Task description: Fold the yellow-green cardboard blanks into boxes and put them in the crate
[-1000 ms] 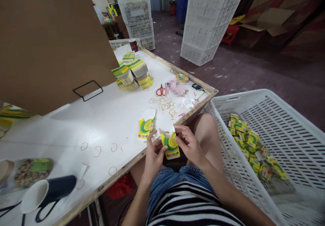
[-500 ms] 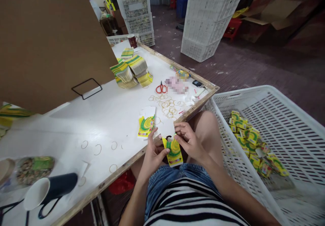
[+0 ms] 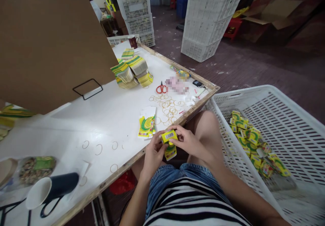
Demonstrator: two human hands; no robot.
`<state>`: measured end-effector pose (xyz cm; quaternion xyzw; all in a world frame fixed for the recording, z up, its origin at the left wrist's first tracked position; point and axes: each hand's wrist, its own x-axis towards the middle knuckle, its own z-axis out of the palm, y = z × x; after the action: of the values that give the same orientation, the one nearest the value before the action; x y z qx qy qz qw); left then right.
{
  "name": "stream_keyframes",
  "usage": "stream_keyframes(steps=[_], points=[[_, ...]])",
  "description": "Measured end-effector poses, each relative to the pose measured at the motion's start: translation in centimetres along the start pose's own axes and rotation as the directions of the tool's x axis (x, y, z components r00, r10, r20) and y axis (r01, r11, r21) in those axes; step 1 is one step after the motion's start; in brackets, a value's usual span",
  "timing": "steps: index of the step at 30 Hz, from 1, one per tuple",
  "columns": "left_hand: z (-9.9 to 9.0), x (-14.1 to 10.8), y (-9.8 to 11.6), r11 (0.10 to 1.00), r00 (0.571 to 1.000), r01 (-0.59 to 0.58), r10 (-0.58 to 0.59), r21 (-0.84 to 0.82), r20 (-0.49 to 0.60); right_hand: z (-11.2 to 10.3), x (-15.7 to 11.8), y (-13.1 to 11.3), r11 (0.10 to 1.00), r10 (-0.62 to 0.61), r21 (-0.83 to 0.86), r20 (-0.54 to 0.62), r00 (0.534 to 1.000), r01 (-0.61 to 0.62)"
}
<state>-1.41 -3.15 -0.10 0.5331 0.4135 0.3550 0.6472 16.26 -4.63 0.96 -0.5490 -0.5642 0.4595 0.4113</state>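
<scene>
A small yellow-green carton (image 3: 169,136) with a barcode on its upper face is between my two hands, over my lap at the table's edge. My left hand (image 3: 153,151) grips its left side, thumb in front. My right hand (image 3: 186,139) holds its right side, with the thumb on the barcode face. The carton's lower part hangs below my thumbs, and some of my fingertips are hidden behind it. Flat yellow-green cartons (image 3: 146,126) lie on the white table just left of my hands. Thin rubber bands (image 3: 169,109) are scattered beyond them.
Red-handled scissors (image 3: 161,89) and bundled carton stacks (image 3: 132,68) lie farther back. A dark blue mug (image 3: 63,184) lies on its side at front left, near a bag of nuts (image 3: 38,170). On the right, a white crate (image 3: 281,99) holds small yellow boxes. A cardboard sheet (image 3: 56,43) stands at left.
The carton between my hands was flat and upright with its front showing; now it is folded, with its barcode face up. My hands have drawn closer together around it.
</scene>
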Motion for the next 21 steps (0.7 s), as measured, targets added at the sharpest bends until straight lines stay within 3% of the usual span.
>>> stream_keyframes(steps=[5, 10, 13, 17, 19, 21], points=[[-0.2, 0.0, 0.3, 0.994, 0.999, 0.018, -0.014, -0.105, 0.037, -0.3, 0.5, -0.3, 0.949, 0.018, -0.315, -0.033, 0.999, -0.028], [0.0, 0.1, 0.4, 0.987, 0.999, 0.036, -0.031, -0.156, 0.037, 0.2, 0.3, -0.8, 0.93, 0.063, -0.362, -0.018, 0.998, -0.066], [0.0, 0.3, 0.5, 0.988, 0.999, 0.035, -0.031, -0.149, 0.029, 0.6, 0.4, -0.5, 0.919, 0.097, -0.377, -0.067, 0.993, -0.115], [-0.5, 0.5, 0.9, 0.981, 0.999, 0.041, -0.043, -0.187, -0.01, 0.4, 0.4, 0.5, 0.961, -0.021, -0.276, -0.101, 0.995, -0.008], [-0.6, 0.6, 1.1, 0.976, 0.999, 0.05, -0.053, -0.213, -0.01, 0.3, 0.3, 1.0, 0.992, -0.068, -0.117, -0.101, 0.993, 0.056], [-0.2, 0.6, 1.2, 0.972, 0.998, 0.059, -0.059, -0.228, 0.005, 0.5, 0.0, 1.4, 0.996, -0.04, 0.075, -0.108, 0.993, 0.049]])
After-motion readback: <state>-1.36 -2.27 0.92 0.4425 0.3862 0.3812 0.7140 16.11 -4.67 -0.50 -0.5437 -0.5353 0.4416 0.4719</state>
